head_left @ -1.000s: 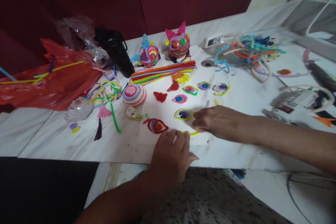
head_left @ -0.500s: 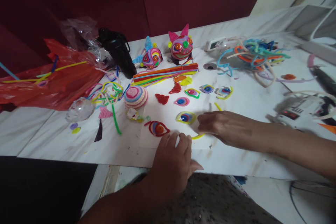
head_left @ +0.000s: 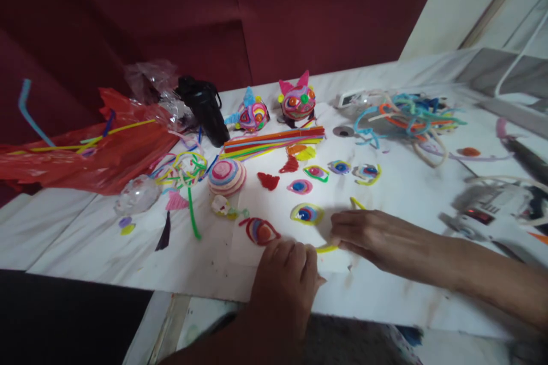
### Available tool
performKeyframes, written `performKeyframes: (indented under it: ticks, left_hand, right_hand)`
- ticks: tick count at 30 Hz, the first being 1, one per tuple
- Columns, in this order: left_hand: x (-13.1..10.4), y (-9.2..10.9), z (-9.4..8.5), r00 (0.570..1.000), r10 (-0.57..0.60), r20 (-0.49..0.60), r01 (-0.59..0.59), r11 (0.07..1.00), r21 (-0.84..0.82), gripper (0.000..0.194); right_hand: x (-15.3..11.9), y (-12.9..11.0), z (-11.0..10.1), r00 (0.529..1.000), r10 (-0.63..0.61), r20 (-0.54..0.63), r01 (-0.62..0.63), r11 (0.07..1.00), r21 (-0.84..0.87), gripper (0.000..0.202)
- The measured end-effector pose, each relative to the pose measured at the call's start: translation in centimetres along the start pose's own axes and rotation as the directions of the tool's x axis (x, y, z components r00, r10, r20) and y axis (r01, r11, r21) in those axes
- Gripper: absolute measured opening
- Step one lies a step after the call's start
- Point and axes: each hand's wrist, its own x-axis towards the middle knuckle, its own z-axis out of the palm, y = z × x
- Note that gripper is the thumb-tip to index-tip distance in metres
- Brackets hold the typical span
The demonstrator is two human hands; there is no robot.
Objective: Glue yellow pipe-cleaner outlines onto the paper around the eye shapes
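Observation:
My left hand (head_left: 286, 276) rests on the white sheet's (head_left: 252, 256) near edge, fingers bent over it and thumb apart. Its fingertips are beside a red-outlined eye shape (head_left: 260, 232). My right hand (head_left: 362, 232) is closed in a pinch over a thin yellow pipe cleaner (head_left: 327, 249), which shows on both sides of the fingers; the pinch itself is hidden. To the left of that hand lies a yellow-rimmed eye shape (head_left: 306, 214) with a blue centre. Farther back are a pink-rimmed eye (head_left: 300, 186), a green-rimmed eye (head_left: 317, 173) and two red fuzzy pieces (head_left: 268, 181).
Two colourful animal heads (head_left: 298, 100) stand at the back beside a black glue-gun-like object (head_left: 205, 109). Straight pipe cleaners (head_left: 274, 141) lie before them. A striped dome (head_left: 228, 175) sits left, a red plastic bag (head_left: 85, 148) beyond. Tangled pipe cleaners (head_left: 411, 117) and a white device (head_left: 488, 211) are right.
The whole scene sits lower in the picture as the camera has tilted up. My left fingers look more bent. My right hand stays pinched at nearly the same spot on the sheet.

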Motion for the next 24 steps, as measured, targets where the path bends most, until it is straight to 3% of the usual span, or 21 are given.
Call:
performKeyframes:
  ticks: [2, 11, 15, 18, 21, 24]
  left_hand:
    - [0.3, -0.4, 0.3, 0.999, 0.008, -0.048, -0.008, 1.0, -0.005, 0.023]
    - [1.3, -1.0, 0.8, 0.972, 0.044, -0.23, -0.029, 0.997, 0.069, 0.031]
    - [1.6, -1.4, 0.1, 0.981, 0.077, -0.177, -0.06, 0.993, 0.097, 0.033]
    - [1.7, -1.7, -0.3, 0.992, 0.047, -0.115, -0.043, 0.998, 0.04, 0.033]
    - [1.8, -2.0, -0.7, 1.0, -0.019, -0.018, 0.016, 0.992, -0.121, 0.031]
    - [2.2, -2.4, -1.4, 0.993, -0.093, 0.073, 0.113, 0.917, -0.382, 0.026]
  right_hand:
    - [0.0, -0.3, -0.3, 0.999, 0.039, -0.021, -0.036, 0.995, 0.095, 0.028]
    - [-0.4, -0.7, -0.7, 0.983, 0.185, -0.016, -0.166, 0.913, 0.373, 0.017]
    - [-0.5, -0.7, -0.6, 0.968, 0.252, 0.002, -0.23, 0.882, 0.411, 0.015]
    - [-0.7, -0.8, -0.6, 0.972, 0.225, -0.07, -0.183, 0.908, 0.377, 0.011]
    - [-0.9, -1.1, -0.8, 0.979, 0.118, -0.167, -0.059, 0.945, 0.323, 0.016]
    - [-1.0, -1.5, -1.1, 0.975, 0.018, -0.22, 0.031, 0.976, 0.215, 0.027]
